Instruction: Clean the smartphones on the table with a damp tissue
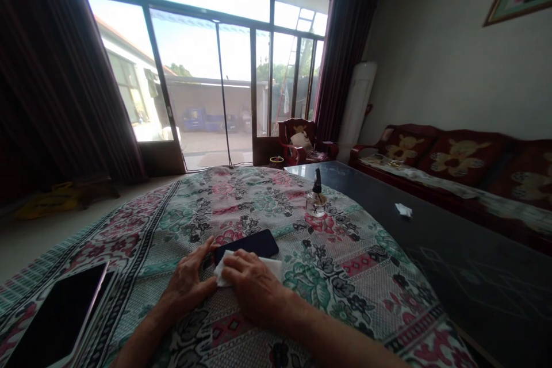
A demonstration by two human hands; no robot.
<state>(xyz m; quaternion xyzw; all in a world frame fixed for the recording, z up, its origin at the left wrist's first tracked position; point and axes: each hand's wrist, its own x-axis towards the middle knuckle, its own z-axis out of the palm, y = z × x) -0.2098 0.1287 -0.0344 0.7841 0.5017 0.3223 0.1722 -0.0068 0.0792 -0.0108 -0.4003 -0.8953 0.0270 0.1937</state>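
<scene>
A dark smartphone (261,243) lies on the flowered tablecloth in front of me. My left hand (188,275) is at its left end, fingers at the far edge and thumb at the near side, gripping it. My right hand (252,283) presses a folded white tissue (272,267) against the phone's near part, its fingers bent over the paper. Much of the phone's lower side is hidden under the tissue and fingers. Beyond it to the right stands a small clear glass bottle (316,205) with a black top.
A tablet (58,316) with a black screen lies at the left on the tablecloth (336,299). To the right is a dark, glossy table (431,230) with a crumpled tissue (404,210) on it. A wooden sofa (457,167), an armchair (299,138) and glass doors stand farther back.
</scene>
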